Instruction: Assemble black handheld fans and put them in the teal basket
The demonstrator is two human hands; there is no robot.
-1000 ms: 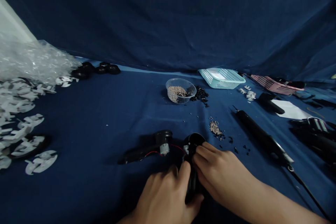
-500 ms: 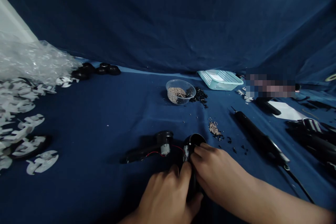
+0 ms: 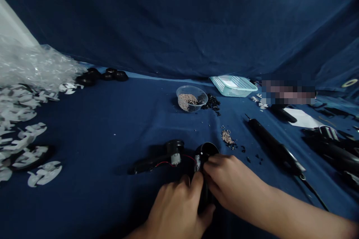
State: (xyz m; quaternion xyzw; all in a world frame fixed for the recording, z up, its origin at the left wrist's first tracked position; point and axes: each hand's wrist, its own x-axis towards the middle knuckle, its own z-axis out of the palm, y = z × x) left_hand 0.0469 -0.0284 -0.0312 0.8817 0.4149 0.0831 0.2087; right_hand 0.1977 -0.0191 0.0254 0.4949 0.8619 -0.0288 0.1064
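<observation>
A black plastic housing point(image 3: 208, 148) with a round, hollow head lies in front of me, its handle pointing toward me. My left hand point(image 3: 179, 201) is wrapped round the handle, forefinger laid along its left side. Curled over the right side of the housing, just below the round head, is my right hand point(image 3: 227, 173); its fingertips are pressed together and what they pinch is hidden. To the left lies a second black handle-shaped part point(image 3: 150, 162), with a small silver motor point(image 3: 175, 158) under a round black cap point(image 3: 175, 144). A red wire point(image 3: 188, 156) runs from the motor into the housing.
Beyond my hands stand a clear bowl of small screws point(image 3: 192, 99) and a turquoise basket point(image 3: 234, 86). Loose screws point(image 3: 227, 137) and black bits lie nearby. An electric screwdriver point(image 3: 276, 147) rests at right. White plastic pieces point(image 3: 45, 173) and a clear plastic bag point(image 3: 36, 65) are at left.
My right hand's fingers have shifted slightly at the housing's edge. The whole view has moved a little; the other things stay where they were.
</observation>
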